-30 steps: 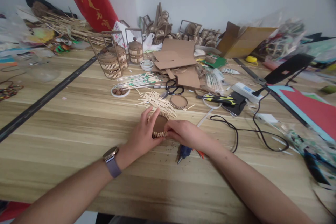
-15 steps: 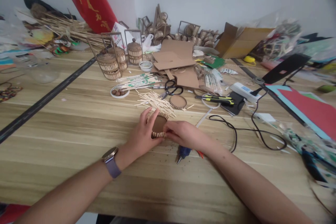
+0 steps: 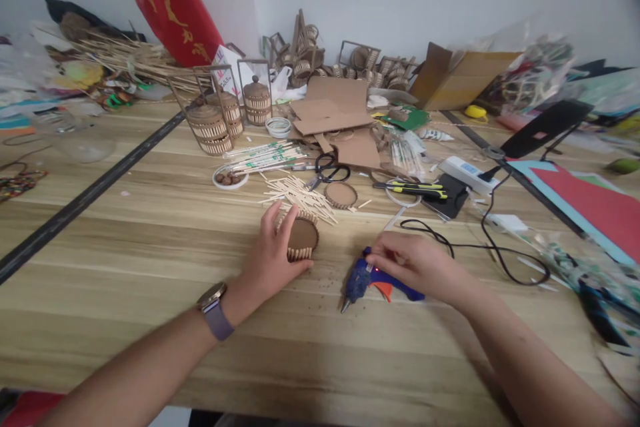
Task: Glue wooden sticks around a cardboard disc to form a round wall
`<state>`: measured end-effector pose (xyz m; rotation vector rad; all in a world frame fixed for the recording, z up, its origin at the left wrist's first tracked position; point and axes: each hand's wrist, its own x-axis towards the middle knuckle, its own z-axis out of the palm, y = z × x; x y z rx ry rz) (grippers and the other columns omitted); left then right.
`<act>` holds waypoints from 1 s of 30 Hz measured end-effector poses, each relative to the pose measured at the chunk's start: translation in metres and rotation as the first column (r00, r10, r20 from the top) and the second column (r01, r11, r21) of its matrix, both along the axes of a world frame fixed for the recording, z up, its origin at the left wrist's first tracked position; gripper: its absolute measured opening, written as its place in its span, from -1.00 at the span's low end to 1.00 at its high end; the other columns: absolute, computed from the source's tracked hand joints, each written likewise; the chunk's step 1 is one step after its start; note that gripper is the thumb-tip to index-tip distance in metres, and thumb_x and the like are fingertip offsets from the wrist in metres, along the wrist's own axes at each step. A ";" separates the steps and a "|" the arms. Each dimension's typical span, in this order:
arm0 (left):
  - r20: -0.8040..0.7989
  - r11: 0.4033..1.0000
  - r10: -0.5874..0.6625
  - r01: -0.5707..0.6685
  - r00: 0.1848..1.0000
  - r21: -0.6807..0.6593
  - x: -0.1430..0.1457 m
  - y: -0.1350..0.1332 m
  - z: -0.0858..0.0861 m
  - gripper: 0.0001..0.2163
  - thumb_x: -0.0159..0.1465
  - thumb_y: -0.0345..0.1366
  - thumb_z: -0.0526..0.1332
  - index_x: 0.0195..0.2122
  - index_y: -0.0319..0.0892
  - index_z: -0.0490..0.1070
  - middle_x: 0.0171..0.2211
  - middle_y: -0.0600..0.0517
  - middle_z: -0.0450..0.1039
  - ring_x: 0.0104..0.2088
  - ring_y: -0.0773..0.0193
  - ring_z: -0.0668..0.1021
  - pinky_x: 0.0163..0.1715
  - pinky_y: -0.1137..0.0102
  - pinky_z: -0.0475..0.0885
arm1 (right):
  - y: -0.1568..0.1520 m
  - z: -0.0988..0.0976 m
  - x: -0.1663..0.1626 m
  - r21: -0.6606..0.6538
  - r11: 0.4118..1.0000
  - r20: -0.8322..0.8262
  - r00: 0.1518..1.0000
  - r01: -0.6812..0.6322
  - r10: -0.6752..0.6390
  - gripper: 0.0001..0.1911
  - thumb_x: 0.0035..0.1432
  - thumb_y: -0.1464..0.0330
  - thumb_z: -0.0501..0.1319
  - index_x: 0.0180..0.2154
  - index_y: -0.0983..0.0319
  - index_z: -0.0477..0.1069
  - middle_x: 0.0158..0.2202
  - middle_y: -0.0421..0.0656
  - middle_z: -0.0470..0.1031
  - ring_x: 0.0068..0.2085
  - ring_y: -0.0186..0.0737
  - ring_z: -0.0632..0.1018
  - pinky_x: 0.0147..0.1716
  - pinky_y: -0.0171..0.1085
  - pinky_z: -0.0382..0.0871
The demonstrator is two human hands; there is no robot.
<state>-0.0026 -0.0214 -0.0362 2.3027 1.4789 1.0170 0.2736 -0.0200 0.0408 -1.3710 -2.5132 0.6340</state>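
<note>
My left hand [image 3: 273, 255] curls round a small round basket [image 3: 302, 239] made of a brown cardboard disc ringed with short wooden sticks, and holds it on the wooden table [image 3: 150, 227]. My right hand [image 3: 415, 265] lies on a blue hot glue gun [image 3: 373, 279] with an orange trigger, fingers closing over its body. The gun rests on the table with its nozzle pointing toward me. A loose heap of short sticks [image 3: 295, 192] lies just behind the basket.
Behind the sticks lie scissors [image 3: 327, 170], a cardboard ring [image 3: 341, 195], a yellow utility knife [image 3: 415, 188] and a black cable [image 3: 475, 247]. Finished stick baskets [image 3: 210, 123], cardboard sheets [image 3: 335, 110], a white dish [image 3: 229, 177] and a red bag [image 3: 167, 3] stand farther back.
My right hand left the basket and moved right and toward me onto the glue gun. My left hand stayed on the basket.
</note>
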 end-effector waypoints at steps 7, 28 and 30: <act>-0.017 1.000 0.025 -0.025 1.000 0.004 0.005 -0.002 -0.002 0.05 0.00 -0.35 0.50 0.37 0.09 -0.20 0.34 -0.24 -0.23 0.32 -0.26 0.19 0.19 -0.15 0.32 | -0.009 -0.004 0.033 -0.333 0.938 0.136 0.989 0.100 -0.057 -0.76 0.06 0.18 0.31 -0.33 0.18 0.34 -0.41 -0.17 0.49 -0.40 -0.18 0.46 -0.44 -0.29 0.27; -0.051 0.999 0.033 -0.033 0.998 -0.005 0.003 0.000 -0.001 -0.05 0.08 -0.37 0.42 0.37 0.04 -0.18 0.34 -0.25 -0.17 0.32 -0.21 0.21 0.20 -0.11 0.31 | -0.018 -0.021 0.013 -0.398 0.915 -0.373 0.898 0.071 -0.233 -0.60 0.08 0.01 0.24 -0.31 0.22 0.39 -0.38 -0.14 0.44 -0.35 -0.19 0.45 -0.36 -0.25 0.36; -0.054 0.999 0.035 -0.036 0.998 -0.014 0.003 0.000 -0.001 -0.05 0.09 -0.36 0.42 0.37 0.04 -0.18 0.34 -0.25 -0.18 0.32 -0.21 0.20 0.20 -0.11 0.31 | -0.022 -0.023 0.009 -0.509 0.857 -0.380 0.870 0.087 -0.314 -0.55 -0.01 -0.03 0.28 -0.29 0.20 0.37 -0.40 -0.15 0.44 -0.41 -0.22 0.43 -0.46 -0.28 0.33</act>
